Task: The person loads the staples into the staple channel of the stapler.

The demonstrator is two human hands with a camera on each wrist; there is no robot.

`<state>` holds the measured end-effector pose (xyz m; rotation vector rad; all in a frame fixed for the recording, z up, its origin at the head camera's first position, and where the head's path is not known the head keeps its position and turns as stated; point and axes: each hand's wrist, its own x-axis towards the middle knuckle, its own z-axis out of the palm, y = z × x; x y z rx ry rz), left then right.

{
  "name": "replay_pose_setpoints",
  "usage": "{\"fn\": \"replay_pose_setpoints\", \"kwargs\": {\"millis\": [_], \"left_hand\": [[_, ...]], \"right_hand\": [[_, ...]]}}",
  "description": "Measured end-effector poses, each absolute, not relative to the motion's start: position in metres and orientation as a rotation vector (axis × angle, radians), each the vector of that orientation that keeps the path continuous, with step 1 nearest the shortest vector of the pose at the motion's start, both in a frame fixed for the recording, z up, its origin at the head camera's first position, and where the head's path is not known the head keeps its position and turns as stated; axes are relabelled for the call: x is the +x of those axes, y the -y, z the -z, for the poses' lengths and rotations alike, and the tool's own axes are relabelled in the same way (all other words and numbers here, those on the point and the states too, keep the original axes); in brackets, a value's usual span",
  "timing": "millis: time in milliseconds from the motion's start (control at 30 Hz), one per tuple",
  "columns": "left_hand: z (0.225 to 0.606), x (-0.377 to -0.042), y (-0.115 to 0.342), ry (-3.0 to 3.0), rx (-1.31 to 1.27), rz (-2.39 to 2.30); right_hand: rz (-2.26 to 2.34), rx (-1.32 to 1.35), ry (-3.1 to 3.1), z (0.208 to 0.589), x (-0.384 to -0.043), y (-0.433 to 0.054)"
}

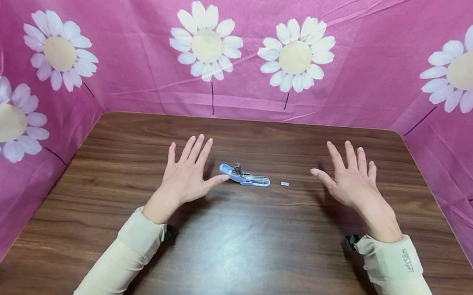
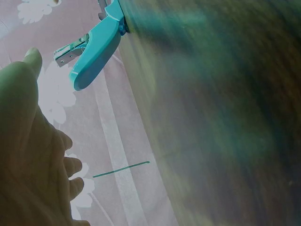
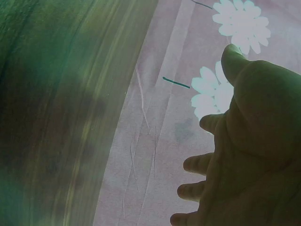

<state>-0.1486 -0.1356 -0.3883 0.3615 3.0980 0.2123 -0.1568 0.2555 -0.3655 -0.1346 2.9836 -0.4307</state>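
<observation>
A light-blue stapler (image 1: 254, 182) lies opened out on the table, its metal parts showing and its blue cover swung back to the left. Just right of it is a small pale-grey strip (image 1: 284, 184) that looks like a block of staples. My left hand (image 1: 186, 173) is spread beside the stapler, the thumb tip at its left end in the head view; the left wrist view shows a gap between that thumb and the stapler (image 2: 99, 49). Farther right, my right hand (image 1: 351, 181) is spread with fingers apart, holding nothing. The right wrist view shows only the hand (image 3: 258, 141), table and cloth.
A dark wood-grain table (image 1: 228, 262) carries these things. Pink cloth (image 1: 245, 103) with large white daisies stands along its back and both sides. Black bands sit at both wrists, by the pale sleeves (image 1: 396, 275).
</observation>
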Motion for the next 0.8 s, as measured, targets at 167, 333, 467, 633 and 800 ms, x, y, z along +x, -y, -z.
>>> {"fn": "replay_pose_setpoints", "kwargs": {"millis": [167,333,467,633,800], "left_hand": [[0.3888,-0.1491,0.1354,-3.096,0.36,-0.225],[0.3882,-0.1497,0.1344,-3.092,0.367,-0.245],[0.3875,-0.1504,0.1336,-3.104,0.364,-0.231],[0.3866,-0.151,0.1336,-3.116,0.344,-0.201],[0.3858,-0.1519,0.1328,-3.11,0.349,-0.222]], "right_hand": [[0.416,-0.134,-2.982,0.3642,-0.1577,-0.2544],[0.422,-0.143,-2.979,0.3642,-0.1571,-0.2543],[0.44,-0.166,-2.99,0.365,-0.1573,-0.2531],[0.442,-0.17,-2.987,0.3641,-0.159,-0.2521],[0.44,-0.181,-2.999,0.3621,-0.1602,-0.2518]]}}
